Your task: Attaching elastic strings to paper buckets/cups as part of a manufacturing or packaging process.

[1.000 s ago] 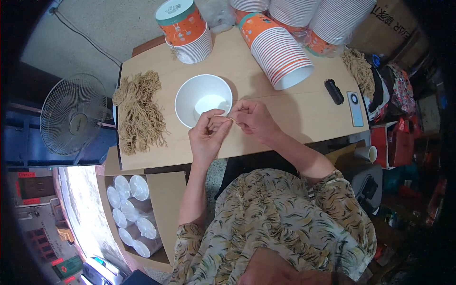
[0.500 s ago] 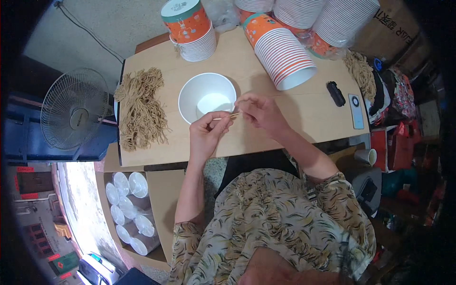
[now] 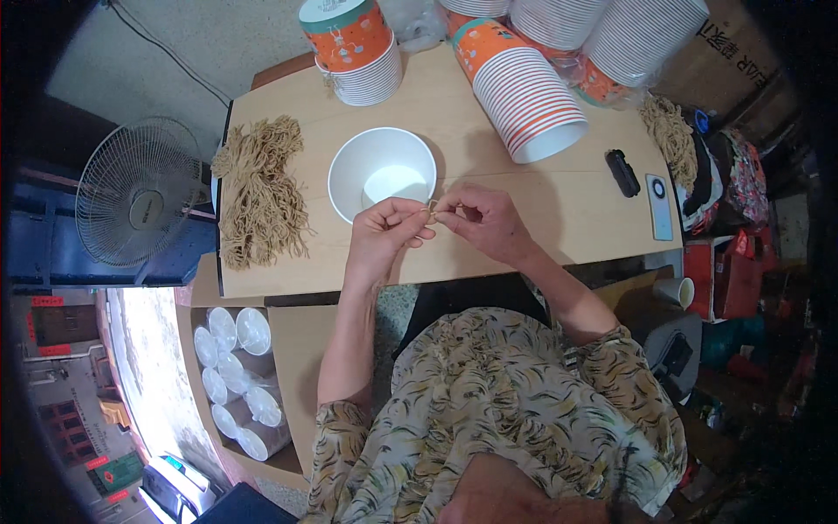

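My left hand (image 3: 385, 234) and my right hand (image 3: 478, 218) meet over the wooden table (image 3: 559, 201), fingertips pinched together on a short tan string (image 3: 431, 208). Just beyond them stands a single white paper bowl (image 3: 381, 172), empty inside. A big heap of the same tan strings (image 3: 259, 192) lies on the table's left part, a hand's width from my left hand.
Stacks of orange-and-white paper bowls stand upright (image 3: 353, 48) and lie on their side (image 3: 522, 87) at the back. A black small object (image 3: 622, 172) and a phone (image 3: 659, 206) lie at the right. A fan (image 3: 140, 192) stands left; clear lids (image 3: 234, 375) sit in a box below.
My hands have stayed together by the bowl, fingers shifting slightly on the string. The view has shifted a little; nothing else moved.
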`<state>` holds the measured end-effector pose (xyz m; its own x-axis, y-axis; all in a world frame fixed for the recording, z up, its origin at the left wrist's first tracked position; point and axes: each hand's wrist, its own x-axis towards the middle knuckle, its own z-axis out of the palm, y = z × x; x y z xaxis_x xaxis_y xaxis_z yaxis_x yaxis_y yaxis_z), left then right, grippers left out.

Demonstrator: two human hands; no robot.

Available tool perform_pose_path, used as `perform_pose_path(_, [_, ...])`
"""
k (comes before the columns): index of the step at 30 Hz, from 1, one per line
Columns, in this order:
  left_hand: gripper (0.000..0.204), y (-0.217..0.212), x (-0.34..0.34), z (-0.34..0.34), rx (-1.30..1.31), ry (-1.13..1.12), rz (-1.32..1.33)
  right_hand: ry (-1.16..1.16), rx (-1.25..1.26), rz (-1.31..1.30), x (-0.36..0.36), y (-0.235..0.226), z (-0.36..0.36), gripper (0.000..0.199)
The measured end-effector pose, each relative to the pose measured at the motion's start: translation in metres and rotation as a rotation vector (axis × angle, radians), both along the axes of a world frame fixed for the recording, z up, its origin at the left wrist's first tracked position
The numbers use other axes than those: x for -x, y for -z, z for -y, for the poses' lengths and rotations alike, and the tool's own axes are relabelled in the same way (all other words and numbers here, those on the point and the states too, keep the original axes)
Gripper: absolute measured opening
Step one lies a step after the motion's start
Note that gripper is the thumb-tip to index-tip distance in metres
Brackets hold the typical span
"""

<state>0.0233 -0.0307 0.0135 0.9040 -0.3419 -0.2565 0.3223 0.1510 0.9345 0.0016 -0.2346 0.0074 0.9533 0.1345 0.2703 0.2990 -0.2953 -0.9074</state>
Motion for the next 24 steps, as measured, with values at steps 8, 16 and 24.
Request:
perform_pose_path(8, [0.012,-0.001,0.001,0.004,-0.052,0.004,0.051,0.012,-0.001,0.008,0.001,0.008,-0.001,0.006])
perform_pose_path(16, [0.01,0.0,0.004,0.008,-0.081,-0.045,0.087,-0.008,0.009,-0.044,0.005,0.0,-0.003,0.006])
perform_pose_path(24, [0.011,0.0,0.01,0.012,-0.123,-0.062,0.155,-0.064,-0.251,-0.326,0.002,0.011,-0.004,0.009])
